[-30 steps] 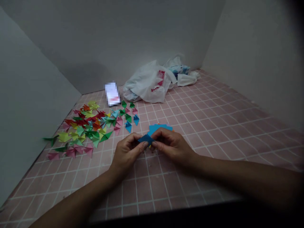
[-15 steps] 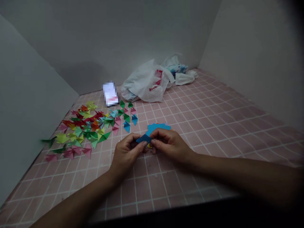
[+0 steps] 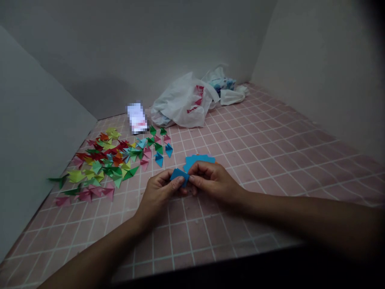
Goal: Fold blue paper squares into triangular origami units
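A small folded piece of blue paper [image 3: 177, 174] is pinched between my two hands above the table. My left hand [image 3: 162, 188] grips its left part, thumb pressed on the face. My right hand [image 3: 213, 180] holds the right edge between thumb and fingertips; some of its fingers are hidden. Just behind my right hand lies a stack of coloured paper sheets [image 3: 198, 159], blue on top, with orange showing at its right edge. Two folded blue paper pieces [image 3: 159, 159] rest on the cloth to the left of the stack.
Many folded paper pieces in several colours [image 3: 111, 160] cover the left of the pink checked tablecloth [image 3: 258, 140]. A lit phone [image 3: 137, 117] stands behind them. White plastic bags [image 3: 186, 102] lie at the back, near the wall. Pale walls [image 3: 36, 120] border the table.
The blue paper between my fingers has turned from a pointed shape to a squarer face. Both hands stay in nearly the same place. The view has shifted slightly.
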`<state>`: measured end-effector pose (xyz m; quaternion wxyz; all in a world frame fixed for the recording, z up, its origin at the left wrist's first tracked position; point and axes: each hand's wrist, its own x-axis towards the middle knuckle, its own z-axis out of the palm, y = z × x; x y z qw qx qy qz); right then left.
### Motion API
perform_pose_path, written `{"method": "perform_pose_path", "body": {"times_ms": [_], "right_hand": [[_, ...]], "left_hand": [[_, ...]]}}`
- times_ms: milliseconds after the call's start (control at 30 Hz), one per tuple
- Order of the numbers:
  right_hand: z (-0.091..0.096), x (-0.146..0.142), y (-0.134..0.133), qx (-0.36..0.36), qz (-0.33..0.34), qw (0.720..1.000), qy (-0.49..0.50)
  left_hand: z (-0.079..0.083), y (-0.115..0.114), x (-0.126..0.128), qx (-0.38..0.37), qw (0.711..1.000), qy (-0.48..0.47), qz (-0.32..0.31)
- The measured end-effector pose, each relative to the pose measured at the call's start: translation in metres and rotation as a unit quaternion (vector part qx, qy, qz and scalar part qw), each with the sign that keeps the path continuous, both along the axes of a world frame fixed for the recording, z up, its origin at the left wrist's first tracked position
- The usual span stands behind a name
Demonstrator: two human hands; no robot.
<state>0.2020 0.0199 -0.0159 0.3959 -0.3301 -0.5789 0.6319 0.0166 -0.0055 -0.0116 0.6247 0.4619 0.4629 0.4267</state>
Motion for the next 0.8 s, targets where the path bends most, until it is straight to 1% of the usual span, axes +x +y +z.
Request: {"method": "perform_pose_path", "body": {"times_ms": [100,167,367,533,600,700,800], "right_hand": [[-0.0011,0.0000,0.0010,0.030,-0.008,0.999,-0.023],[-0.0014,0.0001,0.0011,0.038,-0.003,0.999,-0.026],[-0.0020,0.0010,-0.0007,0.029,0.018,0.999,-0.017],[-0.0023,-0.0010,-0.0006,0.020,0.004,1.000,0.000],[-0.0013,-0.0015,-0.0007,0.017,0.000,1.000,0.014],[0.0007,-0.0010,-0.0020,0.036,0.005,0.999,0.016],[0.0013,-0.0002,-0.0034,0.060,0.003,0.998,0.003]], "left_hand": [[0.0007,0.0005,0.0005,0.000,1.000,0.009,0.004],[0.0015,0.0009,0.0009,0.010,1.000,0.012,0.006],[0.0055,0.0022,0.0025,0.020,1.000,0.013,-0.007],[0.0047,0.0016,0.0033,0.017,1.000,0.007,-0.005],[0.0038,0.0003,0.0033,0.020,1.000,0.015,-0.001],[0.0034,-0.0014,0.0028,0.025,0.999,0.033,0.014],[0.0053,-0.0017,0.0023,0.073,0.994,0.071,0.044]]}}
